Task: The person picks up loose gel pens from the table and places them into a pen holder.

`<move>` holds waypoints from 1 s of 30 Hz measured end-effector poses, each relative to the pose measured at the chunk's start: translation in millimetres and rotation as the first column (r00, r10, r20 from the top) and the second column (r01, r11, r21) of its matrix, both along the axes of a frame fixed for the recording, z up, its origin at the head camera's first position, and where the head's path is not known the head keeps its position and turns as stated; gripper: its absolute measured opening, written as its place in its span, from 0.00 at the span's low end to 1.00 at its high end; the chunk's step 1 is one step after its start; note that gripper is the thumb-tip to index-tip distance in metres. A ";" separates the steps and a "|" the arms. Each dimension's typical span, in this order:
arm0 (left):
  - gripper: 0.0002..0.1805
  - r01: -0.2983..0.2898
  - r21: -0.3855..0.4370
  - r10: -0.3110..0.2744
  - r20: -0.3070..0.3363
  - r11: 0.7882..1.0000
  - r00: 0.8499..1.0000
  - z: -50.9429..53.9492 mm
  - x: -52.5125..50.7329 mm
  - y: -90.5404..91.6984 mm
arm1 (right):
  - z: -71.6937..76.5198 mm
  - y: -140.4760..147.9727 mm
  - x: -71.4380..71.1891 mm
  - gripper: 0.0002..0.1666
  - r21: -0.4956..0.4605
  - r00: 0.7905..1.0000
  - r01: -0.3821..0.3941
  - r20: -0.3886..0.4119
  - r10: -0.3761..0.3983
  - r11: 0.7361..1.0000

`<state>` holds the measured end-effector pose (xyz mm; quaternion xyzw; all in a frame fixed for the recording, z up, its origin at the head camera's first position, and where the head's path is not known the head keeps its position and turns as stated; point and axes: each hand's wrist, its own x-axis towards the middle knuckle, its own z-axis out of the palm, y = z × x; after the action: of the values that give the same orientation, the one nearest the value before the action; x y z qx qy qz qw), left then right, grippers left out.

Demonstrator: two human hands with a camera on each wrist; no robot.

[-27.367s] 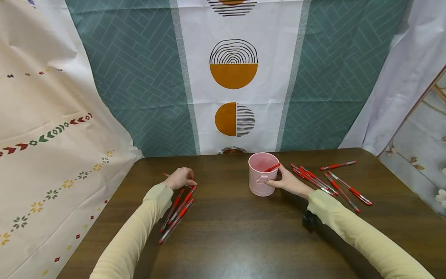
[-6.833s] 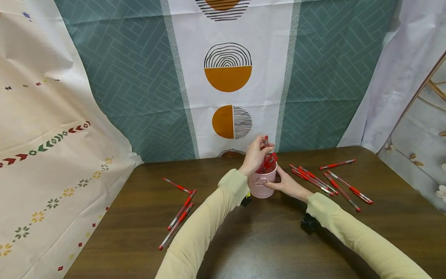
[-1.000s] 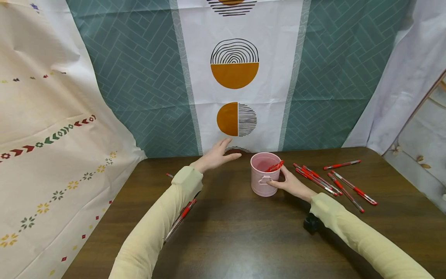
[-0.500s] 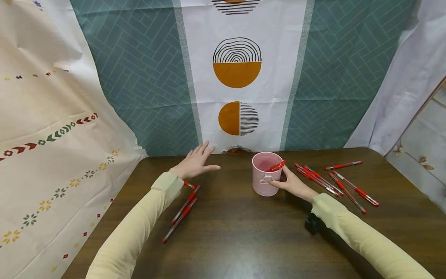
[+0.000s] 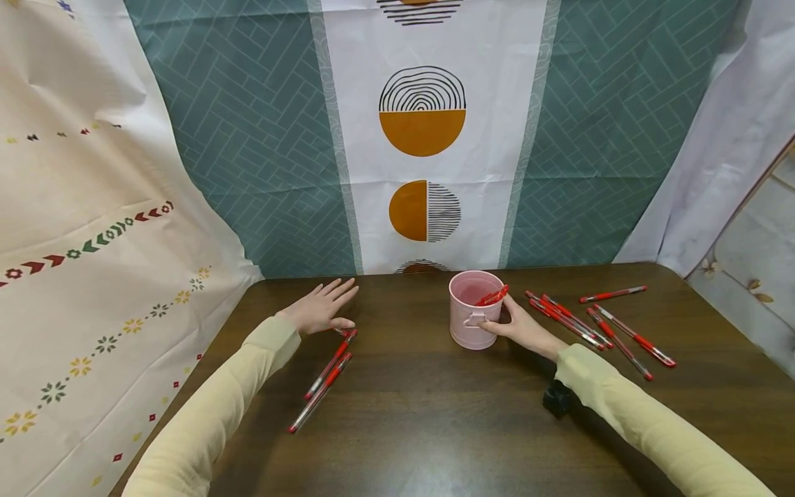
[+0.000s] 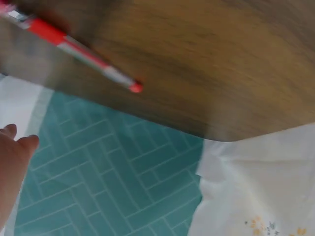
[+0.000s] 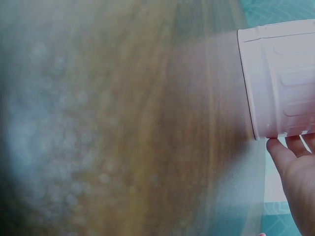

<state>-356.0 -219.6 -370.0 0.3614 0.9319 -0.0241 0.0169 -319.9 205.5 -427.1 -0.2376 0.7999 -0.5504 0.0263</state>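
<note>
The left hand (image 5: 318, 307), fingers spread and holding nothing, is over a red pen whose cap end (image 5: 348, 333) shows below the thumb. In the left wrist view that red pen (image 6: 81, 49) lies on the wood, with part of the hand (image 6: 12, 162) at the left edge. Two more red pens (image 5: 328, 366) (image 5: 319, 393) lie just nearer. The right hand (image 5: 522, 329) grips the side of an upright pink bucket (image 5: 467, 331), thumb by its handle. Red pens (image 5: 493, 297) lean inside against the right rim. The right wrist view shows fingers (image 7: 280, 152) against the pink bucket (image 7: 290, 73).
Several red pens (image 5: 568, 321) lie on the brown table (image 5: 422, 414) to the right of the bucket, with a single pen (image 5: 613, 295) farther back. A patterned cloth (image 5: 286, 152) hangs behind the table, and a cream cloth (image 5: 93, 290) hangs at the left.
The left hand has moved left and down from beside the bucket to over the left pens, its fingers spread. The right hand still grips the bucket. More pens are in the bucket than in the earliest frame.
</note>
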 end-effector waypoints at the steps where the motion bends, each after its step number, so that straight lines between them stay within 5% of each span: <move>1: 0.42 0.007 -0.007 -0.007 0.002 1.000 1.000 -2.3 -0.2 -3.0 | 0.2 0.4 0.3 0.42 0.001 1.000 0.001 -0.002 -0.001 1.000; 7: 0.42 0.025 -0.057 -0.021 0.069 0.998 0.997 -14.7 -0.9 -13.7 | 0.7 1.6 0.0 0.42 0.006 1.000 -0.002 0.001 0.002 1.000; 16: 0.38 0.017 -0.105 -0.002 0.143 0.994 0.990 -24.6 -3.0 -17.2 | 29.4 -9.1 20.3 0.42 0.021 0.999 0.003 0.047 -0.004 1.000; 24: 0.35 0.020 -0.059 -0.008 0.197 0.998 0.980 -32.7 -3.3 -18.3 | 12.5 -4.5 8.9 0.44 0.023 0.999 0.017 0.029 -0.018 1.000; 30: 0.32 0.069 -0.108 -0.060 0.085 0.992 0.995 -36.4 -5.4 -17.6 | -1.7 -0.5 -1.0 0.43 0.027 0.999 0.026 0.021 -0.027 0.999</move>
<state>-361.4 -237.1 -406.5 0.3904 0.9156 -0.0616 0.0740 -321.0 205.1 -428.8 -0.2208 0.8098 -0.5426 0.0307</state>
